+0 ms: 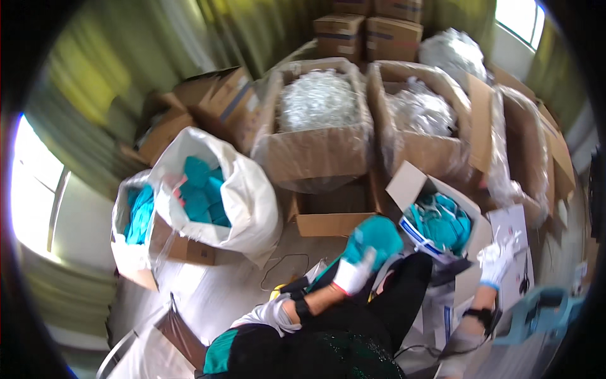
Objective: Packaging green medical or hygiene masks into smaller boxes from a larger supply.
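My left hand, in a white glove, is closed on a teal cup-shaped face mask above my lap. Motion smears the mask slightly. To the right, my gloved right hand has its fingers stretched out, with nothing plainly in them. It is beside an upright white panel and the open white box. Inside that box lies a heap of teal face masks with pale straps. More teal pieces fill a large white sack at the left, with some pink among them.
Behind stand lined cartons, one holding clear crinkled plastic, another a smaller clear heap. An open brown carton sits before them. A smaller box of teal pieces is at far left. A blue plastic stool stands right; a cable crosses the floor.
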### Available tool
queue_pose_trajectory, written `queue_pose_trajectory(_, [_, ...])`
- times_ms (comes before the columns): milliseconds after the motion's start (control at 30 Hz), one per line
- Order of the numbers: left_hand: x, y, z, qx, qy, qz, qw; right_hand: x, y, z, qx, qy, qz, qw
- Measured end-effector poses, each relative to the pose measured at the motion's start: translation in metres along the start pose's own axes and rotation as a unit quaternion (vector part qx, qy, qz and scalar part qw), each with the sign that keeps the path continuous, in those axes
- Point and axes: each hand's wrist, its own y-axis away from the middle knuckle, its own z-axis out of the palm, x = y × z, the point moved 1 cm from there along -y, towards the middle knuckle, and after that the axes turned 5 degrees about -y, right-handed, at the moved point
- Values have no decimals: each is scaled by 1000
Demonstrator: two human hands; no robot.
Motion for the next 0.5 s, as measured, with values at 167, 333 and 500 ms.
queue_pose_trajectory(167, [88, -52, -106, 311, 207, 106, 921, 53, 31, 6, -20, -13, -32, 999])
queue_pose_trajectory(333, [128, -75, -296, 324, 464, 209, 797, 114, 57, 53, -24, -103, 2, 994])
queue_pose_trajectory(500, [133, -111, -310, 183, 413, 138, 882, 90, 75, 86, -213, -148, 90, 962])
